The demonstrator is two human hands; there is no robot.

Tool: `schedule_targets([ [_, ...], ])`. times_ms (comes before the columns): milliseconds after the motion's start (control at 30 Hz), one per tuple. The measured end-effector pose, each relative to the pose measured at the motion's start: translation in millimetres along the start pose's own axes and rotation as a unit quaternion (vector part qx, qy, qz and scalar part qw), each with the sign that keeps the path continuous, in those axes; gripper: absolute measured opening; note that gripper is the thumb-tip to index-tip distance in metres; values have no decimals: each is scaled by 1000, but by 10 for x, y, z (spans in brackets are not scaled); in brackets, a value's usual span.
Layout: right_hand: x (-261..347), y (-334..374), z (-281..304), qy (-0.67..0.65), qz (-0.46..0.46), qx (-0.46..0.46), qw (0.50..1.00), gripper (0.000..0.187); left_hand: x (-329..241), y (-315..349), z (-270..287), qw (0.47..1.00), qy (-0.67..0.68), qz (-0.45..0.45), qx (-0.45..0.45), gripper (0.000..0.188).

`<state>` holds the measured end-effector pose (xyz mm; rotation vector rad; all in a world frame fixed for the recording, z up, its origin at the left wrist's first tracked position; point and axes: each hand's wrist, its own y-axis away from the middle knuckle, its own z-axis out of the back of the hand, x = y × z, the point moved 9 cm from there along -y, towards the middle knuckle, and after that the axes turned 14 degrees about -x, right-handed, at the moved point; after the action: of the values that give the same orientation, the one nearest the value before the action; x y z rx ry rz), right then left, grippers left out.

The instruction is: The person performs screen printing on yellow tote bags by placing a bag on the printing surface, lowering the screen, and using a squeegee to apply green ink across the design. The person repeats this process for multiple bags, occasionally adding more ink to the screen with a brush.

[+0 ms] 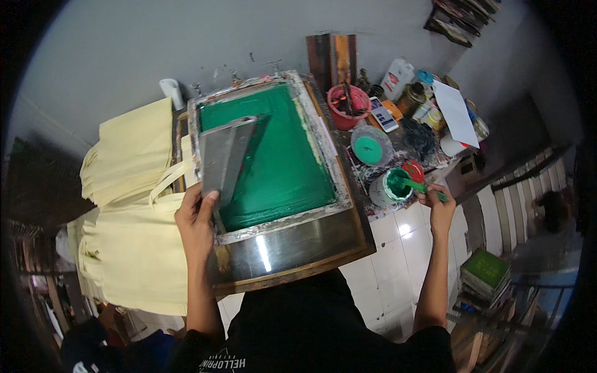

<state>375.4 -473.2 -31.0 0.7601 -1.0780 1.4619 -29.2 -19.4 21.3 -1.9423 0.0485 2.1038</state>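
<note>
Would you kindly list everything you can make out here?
framed screen: one, green, centre
table: one, dark, beneath the screen
squeegee: one, grey, over the screen
cloth stacks: two, pale yellow, left
tub: one, white, right of the screen
spatula: one, green, in the tub
bowl: one, translucent, behind the tub
bucket: one, pink-red, behind the bowl
phone: one, white, beside the bucket
paper: one, white, upper right
left hand: one, bare, holding the squeegee
right hand: one, bare, holding the spatula
</note>
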Motion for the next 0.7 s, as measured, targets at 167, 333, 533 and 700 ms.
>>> schedule_targets([
  [167, 1463, 208, -257, 214, 265, -81, 937, 66, -389, 91, -109, 962, -178, -202, 39, 19],
  [333, 2644, 1814, -1680, 67, 509, 245, 822, 59, -585, 452, -522, 879, -274, -352, 167, 43],
  [533, 2156, 2304, -2340, 90, 486, 385, 780, 20, -459, 605, -375, 875, -272, -369, 155, 64],
  [700, 2040, 2163, -2189, -6, 476, 300, 827, 24, 391, 613, 468, 895, -346, -278, 37, 118],
])
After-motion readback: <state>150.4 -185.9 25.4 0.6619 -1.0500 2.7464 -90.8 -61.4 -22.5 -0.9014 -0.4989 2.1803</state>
